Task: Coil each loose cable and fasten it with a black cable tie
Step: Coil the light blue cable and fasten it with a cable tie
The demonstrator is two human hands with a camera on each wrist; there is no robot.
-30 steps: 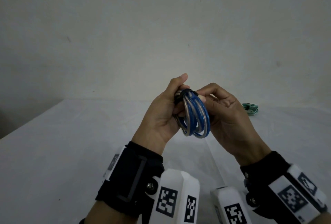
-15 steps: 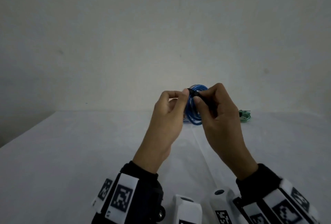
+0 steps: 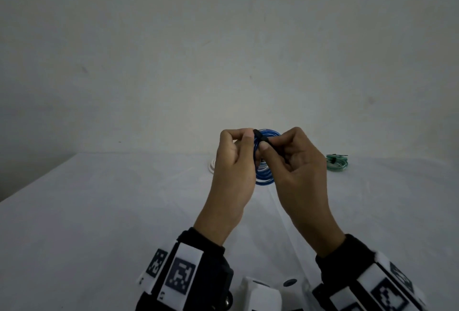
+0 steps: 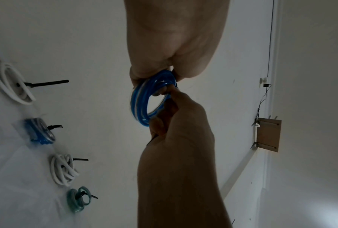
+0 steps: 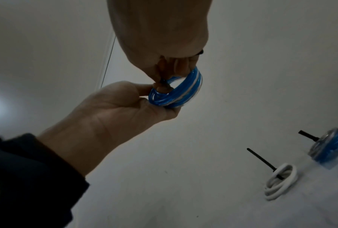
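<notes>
A blue coiled cable (image 3: 264, 179) hangs in the air between my two hands, above the white table (image 3: 104, 211). My left hand (image 3: 248, 137) pinches the coil's upper edge, with the thumb on one side and curled fingers on the other. A black cable tie (image 3: 259, 136) wraps over the top of the coil. My right hand (image 3: 264, 143) pinches the tie's tail, which runs back along its fingers. The left wrist view shows the coil (image 4: 139, 106) as a ring between both hands. The right wrist view shows the tie (image 5: 162, 81) crossing the coil (image 5: 185, 92).
Tied coils lie on the table near the wall: a large white one (image 4: 8, 81), a blue one (image 4: 40, 131), a smaller white one (image 4: 63, 169) and a green one (image 3: 337, 163). Their black tie tails stick up. A wooden bracket (image 4: 267, 134) hangs on the wall.
Both hands have moved up and away from me with the blue coil. The coil has turned, and the right hand has shifted from the coil's top to the tie's tail.
</notes>
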